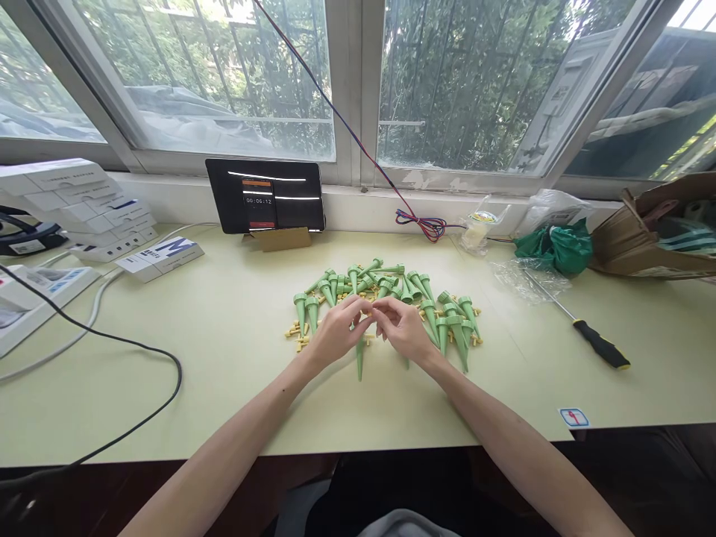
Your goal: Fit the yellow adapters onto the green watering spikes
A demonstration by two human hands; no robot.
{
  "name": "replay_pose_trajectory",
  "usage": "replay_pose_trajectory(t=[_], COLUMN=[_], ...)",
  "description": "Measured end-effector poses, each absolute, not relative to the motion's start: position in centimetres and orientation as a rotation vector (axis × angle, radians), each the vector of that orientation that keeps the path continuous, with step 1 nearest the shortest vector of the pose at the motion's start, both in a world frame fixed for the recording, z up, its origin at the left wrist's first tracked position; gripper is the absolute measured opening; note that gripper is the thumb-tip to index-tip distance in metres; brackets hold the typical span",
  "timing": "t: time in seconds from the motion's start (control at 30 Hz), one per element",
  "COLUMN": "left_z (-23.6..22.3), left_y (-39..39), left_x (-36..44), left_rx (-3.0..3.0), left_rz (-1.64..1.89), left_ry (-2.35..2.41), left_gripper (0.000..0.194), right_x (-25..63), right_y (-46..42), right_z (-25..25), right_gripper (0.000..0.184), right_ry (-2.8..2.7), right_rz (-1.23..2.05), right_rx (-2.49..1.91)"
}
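Note:
My left hand (339, 328) and my right hand (403, 325) meet over the front of a pile, fingertips pinched together. Whatever small piece sits between them is hidden by the fingers. Below my left hand a green plastic spike (359, 363) points toward me; its upper end is covered, so I cannot tell whether it is held or lying there. Around and behind both hands lie several green cone-shaped spikes with ribbed caps (452, 317). Small yellow plastic T-shaped pieces (293, 329) are scattered among them, at the pile's left and right edges too.
A tablet (265, 198) showing a timer leans at the back on a cardboard stand (280, 239). White boxes (67, 198), a power strip (45, 298) and a black cable (168, 358) are at left. At right are a screwdriver (601, 343), a green bag (556, 246) and a cardboard box (620, 231).

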State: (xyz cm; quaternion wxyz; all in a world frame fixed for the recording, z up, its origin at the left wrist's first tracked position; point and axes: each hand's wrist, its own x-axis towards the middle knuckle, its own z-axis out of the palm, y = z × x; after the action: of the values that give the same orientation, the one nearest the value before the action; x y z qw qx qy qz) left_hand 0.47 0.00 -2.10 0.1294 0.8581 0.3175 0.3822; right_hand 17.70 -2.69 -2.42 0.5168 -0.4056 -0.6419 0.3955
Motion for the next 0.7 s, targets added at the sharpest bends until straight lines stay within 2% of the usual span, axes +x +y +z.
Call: replay_pose_trajectory(t=[0.37, 0.7], left_z=[-2.5, -0.9], left_y=[0.0, 0.6], left_x=[0.5, -0.8], left_rx=[2.472, 2.526], left_rz=[1.096, 0.890], left_ry=[0.962, 1.060], left_gripper=[0.006, 0.018], right_x=[17.5, 18.1], right_y=[-3.0, -2.5], right_z=[-2.2, -2.2], right_gripper=[0.021, 0.020], right_ry=[-1.523, -1.454], right_rz=[0.942, 0.829], right_rx=[-1.006, -1.086])
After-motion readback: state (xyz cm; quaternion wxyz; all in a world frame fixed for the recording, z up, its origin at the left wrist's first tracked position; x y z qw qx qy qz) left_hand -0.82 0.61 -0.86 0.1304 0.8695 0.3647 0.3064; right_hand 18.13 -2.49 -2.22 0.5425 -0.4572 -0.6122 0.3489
